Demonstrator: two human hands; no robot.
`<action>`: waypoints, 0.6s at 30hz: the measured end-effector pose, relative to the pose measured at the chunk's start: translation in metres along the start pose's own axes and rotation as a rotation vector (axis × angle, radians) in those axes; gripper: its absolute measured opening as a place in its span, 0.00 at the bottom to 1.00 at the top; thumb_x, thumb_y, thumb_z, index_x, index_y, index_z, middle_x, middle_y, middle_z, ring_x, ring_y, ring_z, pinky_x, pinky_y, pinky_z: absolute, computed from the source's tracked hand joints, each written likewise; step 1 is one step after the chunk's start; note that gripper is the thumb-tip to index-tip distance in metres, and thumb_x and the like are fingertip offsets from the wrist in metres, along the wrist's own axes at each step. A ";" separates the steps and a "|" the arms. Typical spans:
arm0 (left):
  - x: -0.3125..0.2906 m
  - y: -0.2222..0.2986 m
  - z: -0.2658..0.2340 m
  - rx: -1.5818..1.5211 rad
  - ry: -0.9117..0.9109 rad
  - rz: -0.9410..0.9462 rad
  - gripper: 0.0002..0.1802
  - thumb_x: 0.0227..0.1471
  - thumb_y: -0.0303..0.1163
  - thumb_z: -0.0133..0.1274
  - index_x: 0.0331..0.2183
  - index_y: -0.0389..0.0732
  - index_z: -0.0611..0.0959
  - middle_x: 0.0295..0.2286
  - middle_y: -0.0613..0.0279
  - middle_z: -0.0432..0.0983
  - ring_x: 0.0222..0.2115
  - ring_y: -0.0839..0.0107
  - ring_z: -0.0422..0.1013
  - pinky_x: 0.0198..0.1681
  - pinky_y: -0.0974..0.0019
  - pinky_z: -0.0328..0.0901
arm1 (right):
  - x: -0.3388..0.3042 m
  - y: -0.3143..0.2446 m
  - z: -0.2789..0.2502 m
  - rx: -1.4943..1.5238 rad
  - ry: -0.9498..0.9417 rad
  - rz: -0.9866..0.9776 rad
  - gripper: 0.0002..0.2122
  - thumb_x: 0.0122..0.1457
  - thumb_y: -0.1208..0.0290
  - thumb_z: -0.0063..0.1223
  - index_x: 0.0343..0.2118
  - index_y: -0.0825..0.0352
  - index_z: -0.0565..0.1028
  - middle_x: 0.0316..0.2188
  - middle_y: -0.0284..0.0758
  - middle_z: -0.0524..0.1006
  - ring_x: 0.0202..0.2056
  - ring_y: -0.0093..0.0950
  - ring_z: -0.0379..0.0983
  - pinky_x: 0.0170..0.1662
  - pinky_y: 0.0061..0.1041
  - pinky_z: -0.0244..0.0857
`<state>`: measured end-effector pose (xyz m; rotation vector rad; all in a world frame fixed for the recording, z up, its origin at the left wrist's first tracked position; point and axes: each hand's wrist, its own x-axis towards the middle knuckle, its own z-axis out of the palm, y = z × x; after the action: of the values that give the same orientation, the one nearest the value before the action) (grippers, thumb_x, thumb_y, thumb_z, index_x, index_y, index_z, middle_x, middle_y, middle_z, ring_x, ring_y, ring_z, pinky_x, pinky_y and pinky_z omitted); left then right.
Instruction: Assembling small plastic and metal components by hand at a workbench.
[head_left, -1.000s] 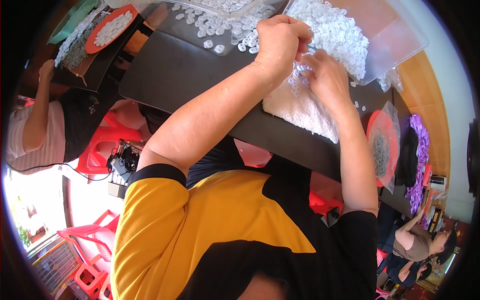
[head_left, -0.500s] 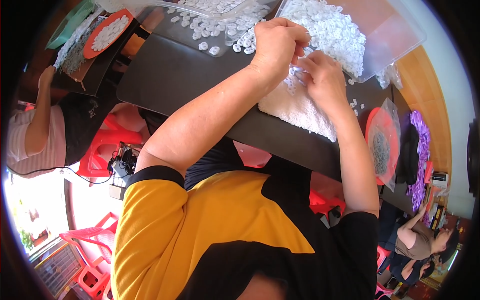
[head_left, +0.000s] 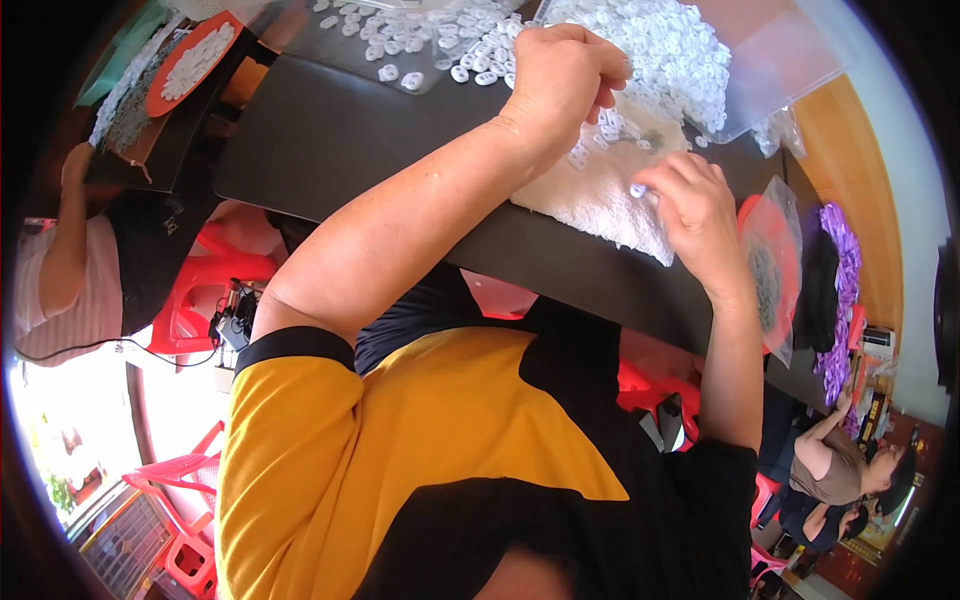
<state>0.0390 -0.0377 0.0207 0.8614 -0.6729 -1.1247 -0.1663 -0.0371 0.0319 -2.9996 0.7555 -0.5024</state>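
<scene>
My right hand [head_left: 695, 215] is over the right part of a white towel [head_left: 590, 205], thumb and fingers pinching a small white oval piece [head_left: 638, 190] with a darker middle. My left hand [head_left: 562, 85] is held above the towel's far left side. Its fingers are curled together, and whatever they may hold is hidden behind them. Several loose white pieces [head_left: 612, 127] lie on the towel just right of the left hand. Beyond it, a large heap of such oval pieces [head_left: 665, 60] fills part of a clear plastic tub [head_left: 775, 75].
More white pieces [head_left: 390, 35] are spread at the table's far side. On the right, a red plate [head_left: 780, 320] holds grey bits in a clear bag, beside purple ribbon [head_left: 838, 290]. A person [head_left: 80, 270] is at another table on the left, near an orange plate [head_left: 158, 95].
My right hand has moved right and nearer, away from the left hand, with a white piece between its fingers. My left hand has stayed almost in place. The view has shifted slightly.
</scene>
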 end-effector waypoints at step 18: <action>-0.008 -0.013 0.005 0.114 -0.139 -0.131 0.05 0.42 0.20 0.56 0.26 0.29 0.79 0.20 0.57 0.74 0.15 0.75 0.67 0.15 0.72 0.59 | -0.001 -0.019 0.024 -0.195 0.180 0.130 0.04 0.48 0.75 0.58 0.26 0.64 0.74 0.27 0.35 0.74 0.33 0.35 0.72 0.37 0.34 0.60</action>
<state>0.0261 -0.0343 0.0115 0.9405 -0.8110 -1.2824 -0.1512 -0.0215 0.0099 -3.0818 1.0625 -0.7420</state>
